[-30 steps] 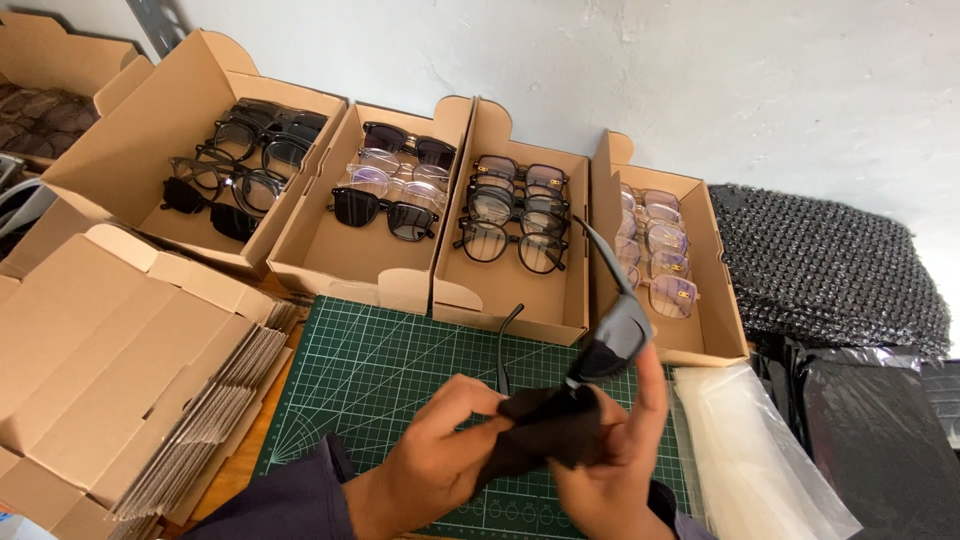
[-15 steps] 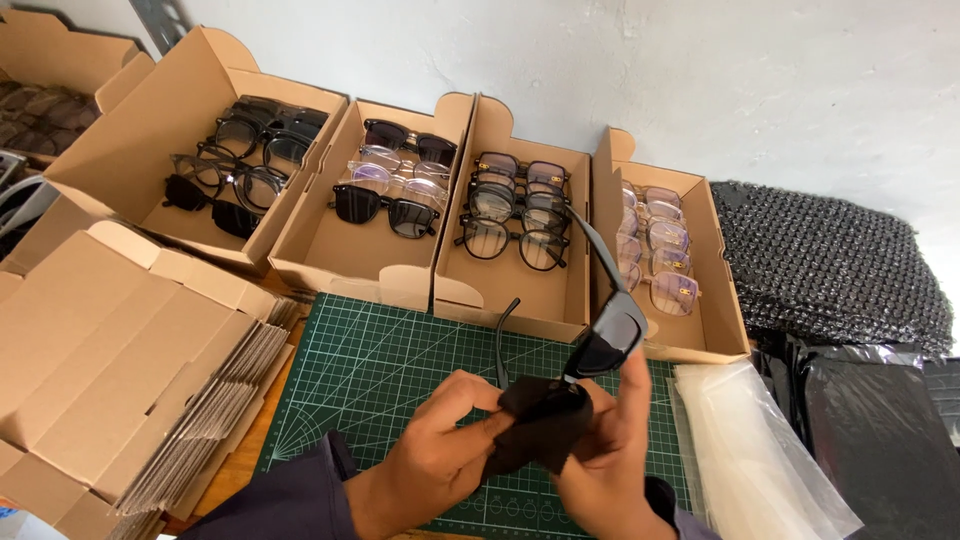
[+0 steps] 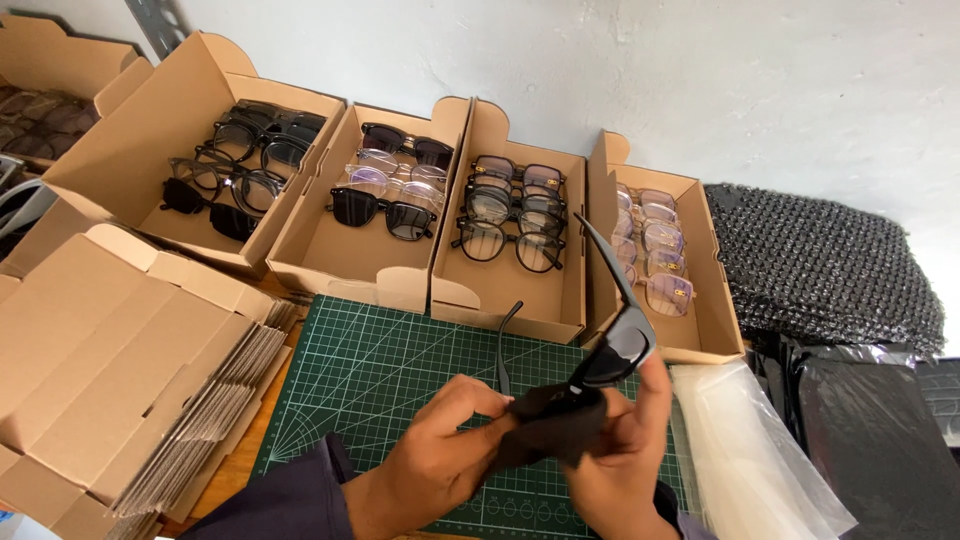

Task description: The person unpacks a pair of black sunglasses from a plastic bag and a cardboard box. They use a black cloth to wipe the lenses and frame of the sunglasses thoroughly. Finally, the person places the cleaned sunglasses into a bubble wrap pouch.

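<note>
Sunglasses [image 3: 618, 345] slightly lower now, gripped in right hand [image 3: 625, 460], left hand [image 3: 440, 455] pinching cloth [image 3: 550, 425].

Just 1 view: a head-worn camera looks down and forward from above the person's chest, close over the green cutting mat [image 3: 400, 380]. It faces the white wall [image 3: 700, 80], taking in the row of 4 open cardboard boxes [image 3: 505, 290] along it.
</note>
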